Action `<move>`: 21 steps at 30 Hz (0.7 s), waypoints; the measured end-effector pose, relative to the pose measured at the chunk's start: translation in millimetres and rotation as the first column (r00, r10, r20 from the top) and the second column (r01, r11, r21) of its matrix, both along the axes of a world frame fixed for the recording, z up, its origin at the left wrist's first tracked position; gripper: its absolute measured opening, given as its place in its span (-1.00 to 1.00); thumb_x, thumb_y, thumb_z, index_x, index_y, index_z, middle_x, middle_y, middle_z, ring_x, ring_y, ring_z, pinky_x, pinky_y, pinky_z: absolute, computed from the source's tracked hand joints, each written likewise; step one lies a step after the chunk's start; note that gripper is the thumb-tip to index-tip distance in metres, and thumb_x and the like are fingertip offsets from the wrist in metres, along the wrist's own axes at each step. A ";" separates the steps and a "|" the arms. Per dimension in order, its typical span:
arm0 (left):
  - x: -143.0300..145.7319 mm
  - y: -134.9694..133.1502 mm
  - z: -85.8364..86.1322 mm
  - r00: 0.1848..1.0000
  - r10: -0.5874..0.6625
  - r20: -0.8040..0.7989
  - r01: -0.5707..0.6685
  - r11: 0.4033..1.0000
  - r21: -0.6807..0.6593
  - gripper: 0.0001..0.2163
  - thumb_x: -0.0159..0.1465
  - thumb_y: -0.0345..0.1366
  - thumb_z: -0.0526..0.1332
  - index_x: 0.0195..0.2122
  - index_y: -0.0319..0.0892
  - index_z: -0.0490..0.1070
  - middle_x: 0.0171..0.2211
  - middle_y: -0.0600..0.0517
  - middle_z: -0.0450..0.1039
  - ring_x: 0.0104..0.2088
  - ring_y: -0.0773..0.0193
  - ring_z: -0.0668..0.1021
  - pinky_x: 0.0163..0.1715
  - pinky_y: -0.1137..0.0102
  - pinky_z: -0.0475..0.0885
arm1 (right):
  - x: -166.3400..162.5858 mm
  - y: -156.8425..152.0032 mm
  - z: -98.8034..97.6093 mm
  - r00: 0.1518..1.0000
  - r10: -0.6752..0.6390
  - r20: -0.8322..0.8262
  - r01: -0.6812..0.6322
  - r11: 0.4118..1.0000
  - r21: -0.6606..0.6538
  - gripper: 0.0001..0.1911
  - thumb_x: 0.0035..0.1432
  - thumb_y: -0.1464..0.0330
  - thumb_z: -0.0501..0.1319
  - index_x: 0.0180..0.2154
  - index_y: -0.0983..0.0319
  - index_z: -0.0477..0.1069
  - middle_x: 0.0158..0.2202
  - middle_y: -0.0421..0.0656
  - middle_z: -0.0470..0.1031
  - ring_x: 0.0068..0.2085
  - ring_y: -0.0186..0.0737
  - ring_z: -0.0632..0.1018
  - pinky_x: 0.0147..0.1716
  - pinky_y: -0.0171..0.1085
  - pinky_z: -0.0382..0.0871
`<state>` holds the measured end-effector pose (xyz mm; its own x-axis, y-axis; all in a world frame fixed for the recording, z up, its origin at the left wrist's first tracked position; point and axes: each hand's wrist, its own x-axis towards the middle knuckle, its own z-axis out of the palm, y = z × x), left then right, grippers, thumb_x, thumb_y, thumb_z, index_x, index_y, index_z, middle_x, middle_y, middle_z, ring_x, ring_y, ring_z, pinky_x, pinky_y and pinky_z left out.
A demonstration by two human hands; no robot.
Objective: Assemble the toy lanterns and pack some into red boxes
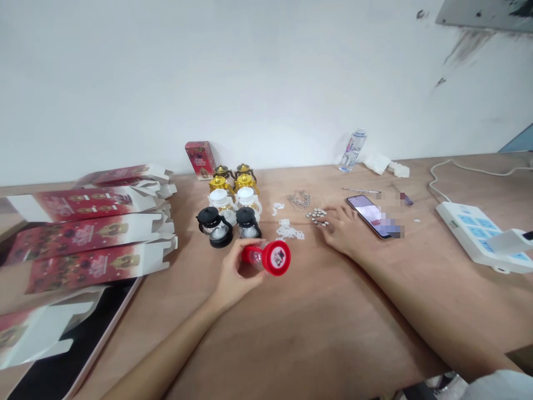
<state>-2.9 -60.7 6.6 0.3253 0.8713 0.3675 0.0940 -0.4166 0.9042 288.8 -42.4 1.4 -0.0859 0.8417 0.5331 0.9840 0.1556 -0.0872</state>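
Note:
My left hand point(237, 272) is closed round a small red lantern point(255, 254), tipped so that its round base faces me. An open recess with metal parts shows in that base. To the right, my right hand point(340, 229) rests on the table with fingers stretched out and apart. Its fingertips touch a small pile of button cells point(317, 213). Beside the pile lie thin metal pieces like screws or pins point(298, 200) and white plastic tabs point(287, 229). Behind my left hand stand black lanterns point(214, 226), white lanterns point(249, 200) and gold lanterns point(245, 182) in two columns.
Flattened red and white cartons point(87, 233) are stacked at the left. One upright red box point(200, 160) and a water bottle point(353, 149) stand by the wall. A phone point(368, 215), a thin screwdriver-like tool point(361, 190), crumpled tissues point(377, 163) and a power strip point(478, 233) lie at the right.

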 end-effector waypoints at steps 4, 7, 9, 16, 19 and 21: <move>0.4 0.0 1.3 1.000 0.015 0.026 -0.015 0.999 -0.032 -0.57 -0.03 -0.36 0.34 -0.11 -0.18 0.30 -0.10 -0.10 0.43 -0.07 0.11 0.50 -0.04 0.25 0.39 | -5.2 -1.1 1.2 0.999 0.029 0.041 -0.024 0.994 -0.106 -0.77 0.07 0.46 0.14 -0.24 0.19 0.51 -0.11 -0.10 0.50 -0.08 -0.05 0.39 -0.10 -0.12 0.10; 0.4 0.5 1.3 1.000 0.024 0.015 -0.023 0.999 -0.042 -0.57 -0.03 -0.34 0.35 -0.12 -0.18 0.30 -0.11 -0.11 0.43 -0.08 0.10 0.51 -0.04 0.24 0.39 | -4.6 1.3 -0.6 0.999 0.022 0.037 -0.018 0.993 -0.118 -0.79 0.11 0.47 0.12 -0.27 0.20 0.51 -0.20 -0.11 0.54 -0.15 -0.10 0.42 -0.16 -0.16 0.10; 0.3 0.9 1.0 1.000 0.026 0.002 -0.026 0.999 -0.042 -0.57 -0.03 -0.34 0.35 -0.12 -0.19 0.30 -0.11 -0.11 0.43 -0.08 0.10 0.50 -0.04 0.24 0.39 | -2.7 3.0 -2.2 0.999 0.027 0.042 -0.022 0.994 -0.109 -0.80 0.16 0.44 0.10 -0.32 0.20 0.51 -0.26 -0.12 0.55 -0.20 -0.12 0.43 -0.20 -0.18 0.11; 0.0 1.5 0.5 1.000 0.008 0.005 -0.008 1.000 -0.026 -0.57 -0.04 -0.33 0.36 -0.12 -0.18 0.31 -0.12 -0.09 0.44 -0.09 0.12 0.51 -0.05 0.28 0.39 | -0.7 6.6 -11.6 0.984 0.168 0.067 -0.167 0.986 -0.010 -0.71 0.26 0.47 -0.02 -0.34 0.24 0.47 -0.33 -0.08 0.52 -0.27 -0.15 0.44 -0.25 -0.23 0.20; 0.2 1.2 0.8 1.000 -0.003 0.004 0.003 1.000 -0.031 -0.57 -0.03 -0.33 0.35 -0.13 -0.19 0.30 -0.13 -0.10 0.45 -0.11 0.13 0.51 -0.07 0.27 0.40 | -9.3 6.6 -16.9 0.970 0.240 0.032 -0.241 0.969 0.045 -0.67 0.27 0.48 -0.08 -0.29 0.26 0.45 -0.34 -0.05 0.50 -0.23 -0.13 0.45 -0.24 -0.24 0.27; 0.3 1.0 0.9 1.000 -0.007 0.003 0.007 1.000 -0.030 -0.58 -0.03 -0.33 0.35 -0.13 -0.19 0.30 -0.14 -0.10 0.45 -0.12 0.13 0.51 -0.09 0.28 0.40 | -15.2 5.6 -18.3 0.976 0.217 -0.011 -0.215 0.973 0.081 -0.69 0.28 0.44 -0.08 -0.24 0.26 0.44 -0.32 -0.04 0.50 -0.21 -0.11 0.46 -0.23 -0.23 0.29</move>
